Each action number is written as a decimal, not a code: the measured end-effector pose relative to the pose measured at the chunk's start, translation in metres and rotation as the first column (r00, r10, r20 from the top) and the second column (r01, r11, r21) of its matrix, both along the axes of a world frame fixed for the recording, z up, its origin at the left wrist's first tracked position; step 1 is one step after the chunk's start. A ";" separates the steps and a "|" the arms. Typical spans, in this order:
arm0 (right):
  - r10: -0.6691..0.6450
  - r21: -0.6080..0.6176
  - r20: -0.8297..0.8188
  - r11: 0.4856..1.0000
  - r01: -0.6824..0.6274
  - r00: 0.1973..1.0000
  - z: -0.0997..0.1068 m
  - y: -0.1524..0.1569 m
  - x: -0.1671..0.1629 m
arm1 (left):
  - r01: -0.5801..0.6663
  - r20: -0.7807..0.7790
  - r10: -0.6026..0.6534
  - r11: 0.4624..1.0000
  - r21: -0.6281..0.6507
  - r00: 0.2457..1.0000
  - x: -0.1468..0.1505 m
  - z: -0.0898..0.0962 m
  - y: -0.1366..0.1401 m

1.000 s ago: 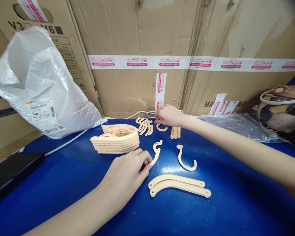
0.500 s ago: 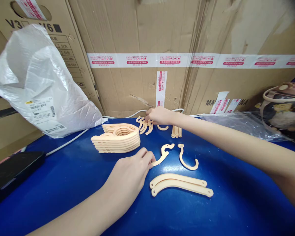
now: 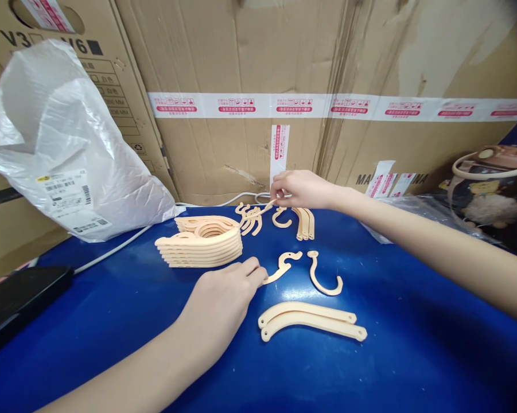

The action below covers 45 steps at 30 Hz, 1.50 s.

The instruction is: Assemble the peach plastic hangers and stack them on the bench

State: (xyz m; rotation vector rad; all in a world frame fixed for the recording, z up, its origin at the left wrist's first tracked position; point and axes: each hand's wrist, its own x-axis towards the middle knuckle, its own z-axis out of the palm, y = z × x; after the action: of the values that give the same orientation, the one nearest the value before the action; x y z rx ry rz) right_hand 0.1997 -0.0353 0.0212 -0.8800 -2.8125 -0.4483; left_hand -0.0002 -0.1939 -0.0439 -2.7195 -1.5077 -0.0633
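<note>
My left hand (image 3: 224,304) rests low over the blue table, its fingertips closed on the near end of a beige notched hanger arm (image 3: 284,267). At the back, my right hand (image 3: 301,189) pinches another slim beige hanger arm (image 3: 264,209), which slants down over a small pile of similar arms (image 3: 250,222). A loose hanger hook (image 3: 326,284) lies right of the left hand's piece. Nearer me, two long curved bars (image 3: 312,321) with holes at their ends lie side by side. Left of them stands a stack of folded beige hangers (image 3: 202,246).
Another hook (image 3: 282,219) and several curved bars (image 3: 305,223) lie at the back. A white plastic mailing bag (image 3: 69,149) stands left, above a black phone-like device (image 3: 26,307) and a white cable (image 3: 112,249). Cardboard boxes (image 3: 228,155) wall the back. A clear plastic bag (image 3: 387,221) lies right.
My right hand has risen from the pile at the back and moved slightly right, now with one hanger arm in its fingers. My left hand keeps its hold; the view has shifted slightly.
</note>
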 end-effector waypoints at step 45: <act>-0.058 -0.598 -0.362 0.780 -0.184 0.930 -0.068 -0.070 0.030 | 0.276 -0.124 -0.247 0.881 0.384 0.961 0.001 -0.023 0.004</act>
State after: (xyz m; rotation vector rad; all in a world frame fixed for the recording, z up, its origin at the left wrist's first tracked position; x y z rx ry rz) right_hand 0.2297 -0.1055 -0.0467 -0.8428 -2.6222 0.6530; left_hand 0.0009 -0.1895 -0.0670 -2.5349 -0.9664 -0.2485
